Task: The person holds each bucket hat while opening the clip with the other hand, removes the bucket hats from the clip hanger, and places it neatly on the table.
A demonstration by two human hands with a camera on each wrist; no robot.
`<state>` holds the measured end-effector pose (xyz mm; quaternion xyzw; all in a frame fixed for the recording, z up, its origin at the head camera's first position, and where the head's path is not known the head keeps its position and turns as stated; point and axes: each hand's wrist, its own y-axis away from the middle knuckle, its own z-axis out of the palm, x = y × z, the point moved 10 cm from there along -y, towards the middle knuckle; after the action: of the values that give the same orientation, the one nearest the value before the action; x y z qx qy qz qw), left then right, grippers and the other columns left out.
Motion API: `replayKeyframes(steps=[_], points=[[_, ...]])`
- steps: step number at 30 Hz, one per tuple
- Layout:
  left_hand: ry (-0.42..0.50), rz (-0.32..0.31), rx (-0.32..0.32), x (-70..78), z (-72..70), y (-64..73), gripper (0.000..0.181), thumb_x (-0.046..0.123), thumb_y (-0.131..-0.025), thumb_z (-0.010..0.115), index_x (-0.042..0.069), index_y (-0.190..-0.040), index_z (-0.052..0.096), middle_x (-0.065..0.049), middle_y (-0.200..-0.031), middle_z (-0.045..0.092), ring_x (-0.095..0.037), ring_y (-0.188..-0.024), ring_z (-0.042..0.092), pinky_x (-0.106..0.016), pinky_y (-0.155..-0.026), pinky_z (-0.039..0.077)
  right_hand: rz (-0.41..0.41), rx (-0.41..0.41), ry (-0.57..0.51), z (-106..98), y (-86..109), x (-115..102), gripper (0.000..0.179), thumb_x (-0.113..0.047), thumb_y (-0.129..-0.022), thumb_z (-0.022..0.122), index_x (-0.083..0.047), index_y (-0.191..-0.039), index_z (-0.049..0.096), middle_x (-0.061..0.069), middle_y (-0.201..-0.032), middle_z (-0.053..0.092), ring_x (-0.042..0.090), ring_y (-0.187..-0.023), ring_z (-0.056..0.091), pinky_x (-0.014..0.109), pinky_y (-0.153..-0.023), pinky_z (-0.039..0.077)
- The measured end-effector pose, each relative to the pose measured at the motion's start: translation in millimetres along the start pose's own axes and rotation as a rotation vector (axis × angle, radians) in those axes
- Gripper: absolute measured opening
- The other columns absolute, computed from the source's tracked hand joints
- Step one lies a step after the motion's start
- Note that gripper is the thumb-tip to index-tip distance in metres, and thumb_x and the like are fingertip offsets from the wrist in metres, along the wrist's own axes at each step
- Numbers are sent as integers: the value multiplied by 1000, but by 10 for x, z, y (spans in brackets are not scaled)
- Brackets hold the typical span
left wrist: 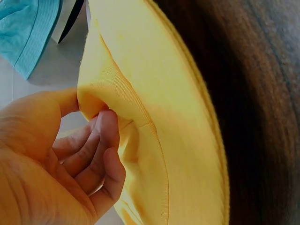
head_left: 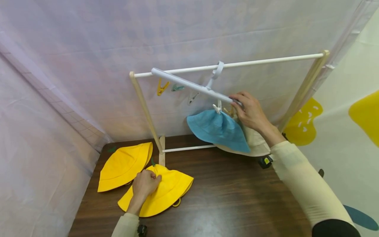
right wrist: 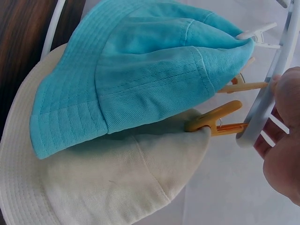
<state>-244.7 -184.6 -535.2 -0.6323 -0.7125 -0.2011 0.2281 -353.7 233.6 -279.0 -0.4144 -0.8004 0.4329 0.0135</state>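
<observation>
My left hand [head_left: 145, 185] pinches the crown of a yellow bucket hat [head_left: 165, 194] on the table; in the left wrist view the thumb and fingers close on its cloth. My right hand [head_left: 250, 110] grips the right end of a light grey clip hanger [head_left: 189, 85], which hangs tilted from the rack by its hook. A blue bucket hat [right wrist: 150, 70] hangs by its crown from a white clip [right wrist: 257, 35]. Beside it, a cream bucket hat [right wrist: 108, 183] hangs from an orange clip [right wrist: 213, 117]. Yellow, green and white clips dangle unfilled at the hanger's left half.
The rack has a white top rail [head_left: 266, 61] and wooden legs [head_left: 146, 113]. Another yellow hat [head_left: 124, 164] lies at the left of the brown table [head_left: 231, 197], partly behind the pinched one. Pale curtains [head_left: 88, 42] stand close behind and to the left.
</observation>
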Motion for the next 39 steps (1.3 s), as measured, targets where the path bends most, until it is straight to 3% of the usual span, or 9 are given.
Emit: replayKeyframes(steps=[7,12,17,25,31,39], points=[[-13,20,1,-1,11,1,56,34,-100,84,19,-57,52,8,-52,31,-10,-45,30,-24,-48,22,1,-5,3,15,7,4,25,-1,-108,70,8,-131,75,27,-118,74,42,-98,68,49,-84,51],[-8,20,7,-12,-3,7,48,36,-101,83,15,-62,63,7,-53,36,-11,-46,36,-25,-49,27,0,-9,1,18,4,-3,26,-2,-109,70,8,-132,75,27,-118,74,41,-98,69,48,-84,51],[7,17,26,-27,-41,7,34,36,-100,84,8,-80,79,2,-58,55,-13,-50,51,-27,-50,39,3,-7,-8,17,0,-10,26,-3,-109,70,7,-132,76,27,-118,74,41,-98,69,47,-84,50],[-13,20,63,-36,-88,-13,36,40,-99,84,4,-98,85,-7,-82,81,-16,-63,68,-31,-60,56,3,2,-18,5,4,-13,26,-1,-108,70,7,-132,77,26,-117,75,40,-95,69,46,-83,49],[-10,12,88,-39,-118,-9,39,42,-99,83,4,-104,85,-9,-87,83,-20,-69,73,-35,-63,59,3,-2,-13,14,5,-15,26,-1,-108,70,8,-131,76,27,-117,74,39,-95,68,42,-83,48],[-22,52,135,1,-172,-10,40,42,-98,83,4,-107,84,-8,-86,84,-23,-71,75,-38,-63,60,3,-2,-11,19,6,-2,25,-1,-108,69,9,-131,75,27,-117,74,39,-95,67,43,-82,47]])
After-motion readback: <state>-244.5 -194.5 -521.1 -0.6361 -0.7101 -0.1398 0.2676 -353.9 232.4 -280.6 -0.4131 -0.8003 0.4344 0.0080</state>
